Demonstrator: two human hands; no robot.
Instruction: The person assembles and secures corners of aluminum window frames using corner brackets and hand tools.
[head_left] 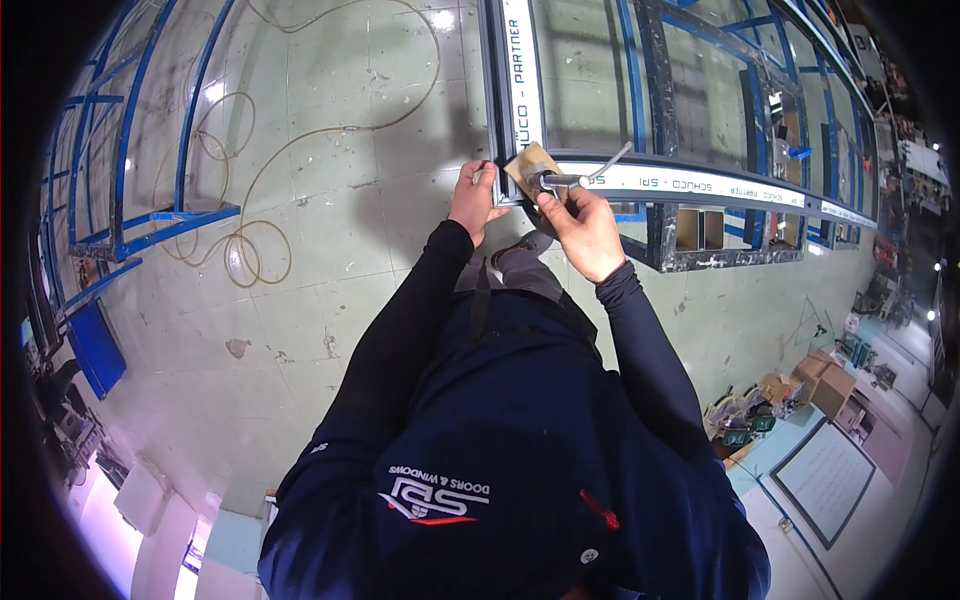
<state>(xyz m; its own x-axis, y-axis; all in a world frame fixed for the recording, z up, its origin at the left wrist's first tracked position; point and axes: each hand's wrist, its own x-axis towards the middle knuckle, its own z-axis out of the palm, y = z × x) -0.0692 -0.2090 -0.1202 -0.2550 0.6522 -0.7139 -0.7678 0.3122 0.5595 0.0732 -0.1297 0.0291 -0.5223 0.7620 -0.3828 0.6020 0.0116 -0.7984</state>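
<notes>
A dark frame profile [503, 90] with white protective film lettered "SCHÜCO - PARTNER" meets a second profile [690, 182] at a corner in front of me. My left hand [475, 203] is closed around the outer side of that corner, thumb up along its edge. In my right hand [583, 228] is a metal cylindrical tool [562, 181] with a thin grey rod sticking out to the upper right. A tan square piece [533, 170] lies over the corner, beside the tool's left end. My right fingers hide the tool's underside; its kind I cannot tell.
Blue-and-black metal racks [660, 120] stand beneath and beyond the frame on the right. More blue racks [125, 180] are at the left. A yellowish hose [385, 124] loops across the tiled floor. Cardboard boxes [825, 380] and a framed white board [825, 482] are at the lower right.
</notes>
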